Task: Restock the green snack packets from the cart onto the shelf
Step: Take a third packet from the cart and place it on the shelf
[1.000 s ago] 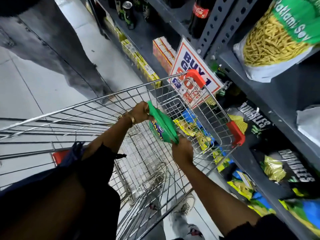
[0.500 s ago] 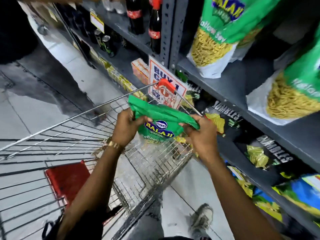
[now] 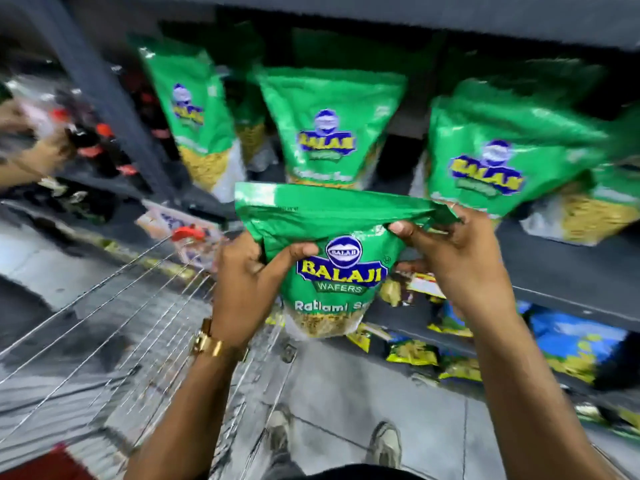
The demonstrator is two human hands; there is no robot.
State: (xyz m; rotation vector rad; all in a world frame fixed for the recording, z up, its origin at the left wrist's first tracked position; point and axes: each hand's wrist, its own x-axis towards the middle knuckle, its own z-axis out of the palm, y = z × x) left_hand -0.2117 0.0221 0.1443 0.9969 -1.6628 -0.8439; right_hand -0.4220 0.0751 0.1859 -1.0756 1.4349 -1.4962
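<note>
I hold a green Balaji snack packet point(image 3: 332, 216) upright in front of the shelf point(image 3: 561, 268), its folded top pulled flat. My left hand point(image 3: 246, 282) pinches its left side, thumb across the front. My right hand point(image 3: 453, 258) grips its upper right corner. Three more green packets stand on the shelf behind it: a left packet point(image 3: 194, 109), a middle packet point(image 3: 329, 129) and a right packet point(image 3: 491, 157). The wire cart point(image 3: 114, 327) sits low on the left, below my left arm.
Another person's hand point(image 3: 38, 150) reaches among cola bottles point(image 3: 100, 143) on the far left shelf. Yellow and blue snack bags point(image 3: 571, 344) fill the lower shelf at right. A grey upright post point(image 3: 104, 91) divides the shelving. My shoes point(image 3: 384, 441) stand on the tiled floor.
Both hands lifted the packet out of the cart and up in front of the shelf. The view swung upward to face the row of green packets.
</note>
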